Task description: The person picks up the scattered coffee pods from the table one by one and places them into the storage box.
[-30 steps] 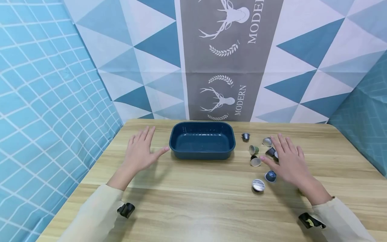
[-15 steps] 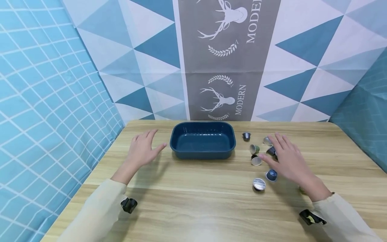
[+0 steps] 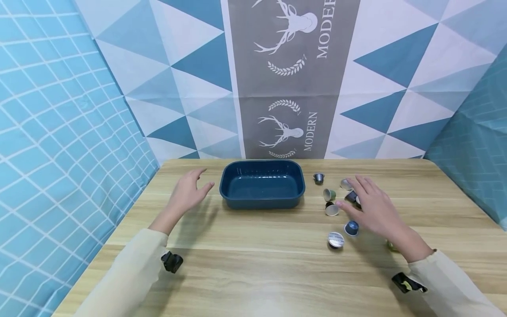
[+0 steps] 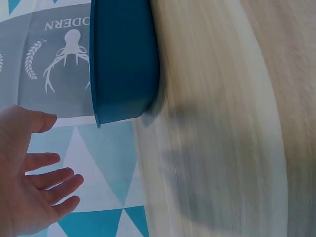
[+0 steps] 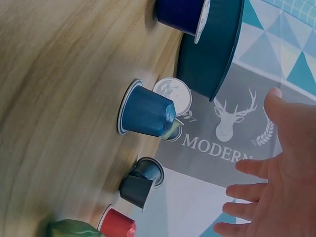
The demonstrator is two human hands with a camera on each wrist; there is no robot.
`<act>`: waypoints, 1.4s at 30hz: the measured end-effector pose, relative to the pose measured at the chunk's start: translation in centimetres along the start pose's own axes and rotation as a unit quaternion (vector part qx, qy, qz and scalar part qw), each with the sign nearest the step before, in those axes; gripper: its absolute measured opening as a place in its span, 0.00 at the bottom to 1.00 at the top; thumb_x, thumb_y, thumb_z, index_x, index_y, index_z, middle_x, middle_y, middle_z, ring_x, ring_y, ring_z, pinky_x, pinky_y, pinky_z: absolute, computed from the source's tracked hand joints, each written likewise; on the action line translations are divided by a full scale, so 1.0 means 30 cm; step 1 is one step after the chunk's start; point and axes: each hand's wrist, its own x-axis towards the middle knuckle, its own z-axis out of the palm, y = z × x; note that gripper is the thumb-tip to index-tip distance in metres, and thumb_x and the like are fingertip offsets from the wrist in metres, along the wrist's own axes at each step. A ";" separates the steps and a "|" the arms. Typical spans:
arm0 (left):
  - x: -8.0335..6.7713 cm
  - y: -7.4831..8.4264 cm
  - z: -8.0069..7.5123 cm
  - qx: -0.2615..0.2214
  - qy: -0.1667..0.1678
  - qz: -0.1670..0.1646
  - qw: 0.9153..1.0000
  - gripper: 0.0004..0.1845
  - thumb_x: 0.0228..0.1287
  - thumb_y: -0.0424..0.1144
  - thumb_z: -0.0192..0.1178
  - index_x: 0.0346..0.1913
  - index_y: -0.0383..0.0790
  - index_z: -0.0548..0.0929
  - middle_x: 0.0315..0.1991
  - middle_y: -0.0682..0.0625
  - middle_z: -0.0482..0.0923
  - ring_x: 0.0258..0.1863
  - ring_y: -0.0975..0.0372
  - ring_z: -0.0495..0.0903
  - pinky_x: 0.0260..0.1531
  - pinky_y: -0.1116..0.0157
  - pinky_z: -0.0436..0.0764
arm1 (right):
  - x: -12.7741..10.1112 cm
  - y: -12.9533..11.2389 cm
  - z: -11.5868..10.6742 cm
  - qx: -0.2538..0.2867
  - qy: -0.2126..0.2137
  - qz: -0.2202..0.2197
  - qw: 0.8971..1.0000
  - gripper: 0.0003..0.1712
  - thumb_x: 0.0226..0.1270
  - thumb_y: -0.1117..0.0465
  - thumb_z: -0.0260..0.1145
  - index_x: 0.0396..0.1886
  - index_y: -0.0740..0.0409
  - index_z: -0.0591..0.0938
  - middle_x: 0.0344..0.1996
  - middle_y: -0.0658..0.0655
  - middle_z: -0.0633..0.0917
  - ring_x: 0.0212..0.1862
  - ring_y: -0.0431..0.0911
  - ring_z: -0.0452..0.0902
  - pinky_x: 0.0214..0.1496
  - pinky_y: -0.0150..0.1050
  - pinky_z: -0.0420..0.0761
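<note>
My left hand [image 3: 187, 192] hovers left of a dark blue rectangular bin [image 3: 262, 204], fingers loosely bent, holding nothing. In the left wrist view its fingers [image 4: 54, 190] stand apart from the bin's wall. My right hand [image 3: 376, 209] hovers over several coffee capsules on the right, also holding nothing. Near it lie a blue capsule [image 3: 351, 228], a capsule with a printed white lid [image 3: 336, 240], a green capsule [image 3: 329, 195] and a dark grey one [image 3: 318, 178]. A red capsule [image 5: 117, 223] shows only in the right wrist view. The right hand partly hides some capsules.
Both hands are above a wooden table [image 3: 245, 264]. A patterned cloth [image 3: 206, 101] hangs along its back edge. A blue grid cloth [image 3: 59, 132] borders the left side, and a teal cloth [image 3: 471, 154] the right.
The left hand's spread fingers have drawn together and bent a little. The right hand stays over the capsules, its fingers slightly more relaxed. The head view has shifted slightly.
</note>
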 end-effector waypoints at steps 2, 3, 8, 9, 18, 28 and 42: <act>0.008 0.003 0.001 -0.018 -0.003 -0.005 1.000 0.30 0.69 0.46 0.55 0.68 0.32 0.67 0.64 0.33 0.70 0.60 0.41 0.73 0.58 0.44 0.73 | -0.002 -0.003 -0.001 0.000 -0.001 -0.002 1.000 0.44 0.68 0.39 0.58 0.72 0.63 0.61 0.71 0.74 0.58 0.72 0.70 0.50 0.67 0.71 0.54; 0.012 0.005 0.001 -0.027 -0.004 -0.008 1.000 0.30 0.69 0.46 0.55 0.68 0.32 0.67 0.64 0.32 0.70 0.60 0.41 0.74 0.57 0.44 0.74 | -0.003 -0.004 -0.002 -0.001 -0.001 -0.003 1.000 0.43 0.67 0.39 0.59 0.71 0.63 0.62 0.71 0.74 0.58 0.72 0.70 0.50 0.67 0.71 0.54; 0.035 0.013 0.001 -0.056 -0.016 -0.034 0.998 0.29 0.70 0.46 0.54 0.68 0.34 0.67 0.64 0.33 0.70 0.60 0.42 0.75 0.56 0.46 0.76 | -0.007 -0.007 -0.004 -0.001 0.004 -0.011 1.000 0.43 0.66 0.40 0.61 0.70 0.64 0.64 0.70 0.74 0.60 0.71 0.70 0.52 0.67 0.70 0.56; 0.040 0.015 0.002 -0.063 -0.019 -0.040 0.997 0.29 0.70 0.47 0.53 0.68 0.34 0.67 0.64 0.34 0.70 0.60 0.43 0.75 0.56 0.46 0.76 | -0.007 -0.007 -0.004 -0.001 0.006 -0.013 1.000 0.43 0.66 0.40 0.61 0.70 0.64 0.64 0.70 0.74 0.60 0.71 0.70 0.53 0.67 0.70 0.56; 0.079 0.017 0.010 -0.130 -0.036 -0.077 0.988 0.28 0.70 0.46 0.53 0.68 0.35 0.68 0.64 0.34 0.71 0.59 0.44 0.76 0.54 0.49 0.79 | -0.007 -0.020 -0.015 0.016 0.002 -0.019 1.000 0.43 0.65 0.43 0.64 0.70 0.64 0.64 0.69 0.73 0.61 0.69 0.71 0.55 0.66 0.70 0.59; 0.101 0.021 0.043 -0.195 -0.059 -0.112 0.973 0.26 0.71 0.43 0.52 0.66 0.30 0.69 0.60 0.33 0.75 0.55 0.46 0.80 0.53 0.55 0.81 | -0.027 -0.032 -0.007 0.041 -0.008 -0.024 0.999 0.42 0.65 0.43 0.64 0.69 0.65 0.66 0.69 0.73 0.62 0.68 0.71 0.57 0.65 0.69 0.62; 0.141 0.007 0.070 -0.360 -0.099 -0.204 0.905 0.25 0.75 0.41 0.48 0.68 0.30 0.65 0.64 0.34 0.71 0.60 0.48 0.77 0.58 0.60 0.77 | -0.050 -0.054 0.002 0.036 -0.013 -0.022 0.999 0.36 0.65 0.46 0.65 0.64 0.64 0.71 0.65 0.72 0.68 0.65 0.70 0.63 0.59 0.68 0.69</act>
